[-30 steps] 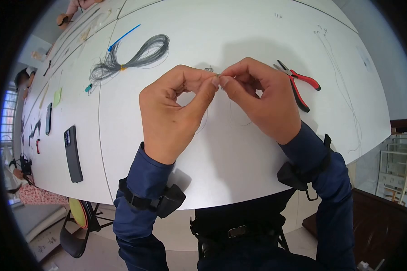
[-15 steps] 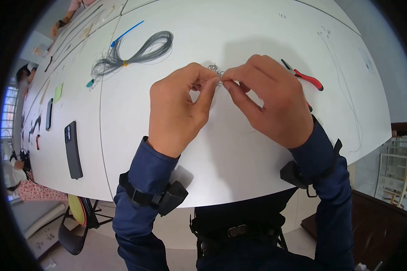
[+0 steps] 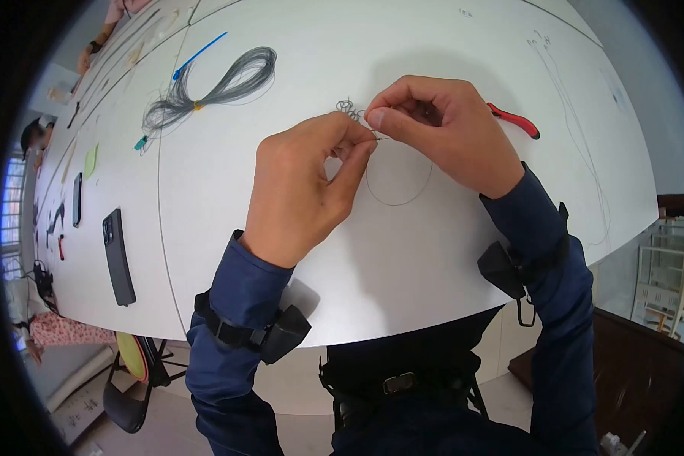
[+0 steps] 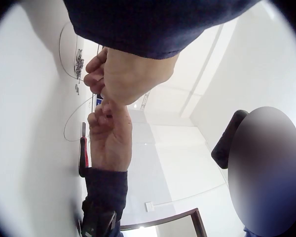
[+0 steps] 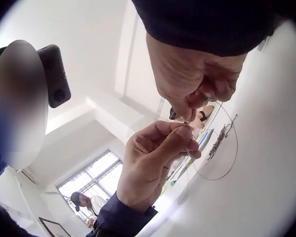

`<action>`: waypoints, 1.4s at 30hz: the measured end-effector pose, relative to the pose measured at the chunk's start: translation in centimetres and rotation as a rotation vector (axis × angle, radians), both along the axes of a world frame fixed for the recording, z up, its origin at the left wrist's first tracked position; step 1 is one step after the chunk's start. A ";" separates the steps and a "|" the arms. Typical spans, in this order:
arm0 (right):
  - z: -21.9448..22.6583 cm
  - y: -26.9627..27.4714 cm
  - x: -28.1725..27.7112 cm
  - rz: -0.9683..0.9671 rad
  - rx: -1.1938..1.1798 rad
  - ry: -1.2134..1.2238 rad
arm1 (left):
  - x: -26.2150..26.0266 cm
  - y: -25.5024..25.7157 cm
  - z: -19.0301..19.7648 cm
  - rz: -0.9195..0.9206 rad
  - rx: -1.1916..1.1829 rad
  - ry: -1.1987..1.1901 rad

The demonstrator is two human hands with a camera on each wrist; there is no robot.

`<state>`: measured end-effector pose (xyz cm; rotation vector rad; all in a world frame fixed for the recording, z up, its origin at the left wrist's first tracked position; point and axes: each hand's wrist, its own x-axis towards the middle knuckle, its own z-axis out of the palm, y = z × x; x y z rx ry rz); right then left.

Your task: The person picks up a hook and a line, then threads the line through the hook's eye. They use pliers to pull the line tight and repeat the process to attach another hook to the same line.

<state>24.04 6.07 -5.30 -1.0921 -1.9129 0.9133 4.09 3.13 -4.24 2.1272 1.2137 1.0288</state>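
Observation:
Over the white table, my left hand pinches a thin wire between thumb and forefinger, and the wire hangs in a loop below the hands. My right hand is just above and to the right, its thumb and forefinger pinching at the wire's end close to the left fingertips. The right wrist view shows both sets of fingertips nearly meeting, with the wire loop curving beside them. Behind the hands lies a small heap of bent dark metal pieces. Pliers with red-and-black handles lie partly hidden behind the right hand.
A bundle of grey wire bound in yellow lies at the back left beside a blue zip tie. Long thin wires stretch along the right side. A black phone rests at left. Other people sit around the far left.
My right hand has drawn up and slightly away from the left fingertips, and the wire loop now shows below. The right hand has come to cover more of the pliers.

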 end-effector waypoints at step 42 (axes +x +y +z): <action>-0.2 -0.8 -0.8 -0.026 -0.120 0.104 | -0.6 0.2 0.2 0.026 -0.078 -0.160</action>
